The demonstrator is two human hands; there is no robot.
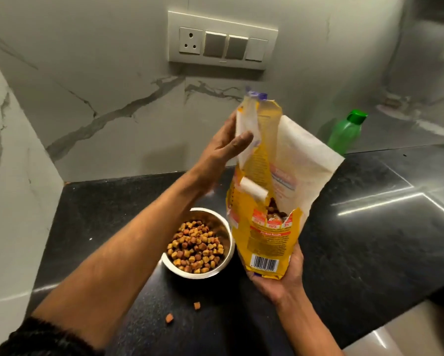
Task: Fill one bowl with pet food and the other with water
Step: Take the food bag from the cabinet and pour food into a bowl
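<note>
Holding torn kibble bag [265,237] upright: right hand [280,276] cupped under base, left hand [226,147] pinching top flap. Filled steel bowl [199,244] just left of right hand; second bowl unseen, possibly behind bag. Risk: spillage through side tear upon tilting.

one bowl [200,242] of kibble, one bag [267,201], one green bottle [345,133], two stray kibbles [196,305] [169,318] (near the counter's front edge), two hands [223,147] [280,276].

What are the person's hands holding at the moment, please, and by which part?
Both hold the yellow pet food bag: the left hand grips its torn top flap, the right hand cups its bottom end.
</note>
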